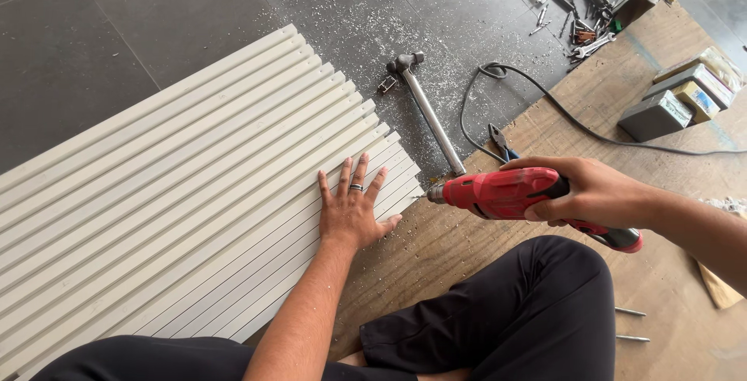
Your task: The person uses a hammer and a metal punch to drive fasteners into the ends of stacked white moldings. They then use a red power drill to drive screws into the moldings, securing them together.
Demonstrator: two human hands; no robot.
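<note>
Left hand (354,211) presses flat, fingers spread, on white slats (194,217); right hand (595,192) clamps a red drill (506,193), bit touching the slats' end at three o'clock. Drilling seemingly barely begun; shavings scatter the floor (93,38).

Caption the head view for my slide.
Left hand flat on white slatted panel; right hand aims red drill at its edge.

panel (179,217): white ribbed slats, looks like matt plastic, smooth
drill (506,193): glossy red plastic body, black grip
hammer (426,108): bare metal, dull shine
board (545,140): rough raw plywood, scuffed
floor (93,38): dark matt tiles, dusted with pale shavings upper middle
</note>
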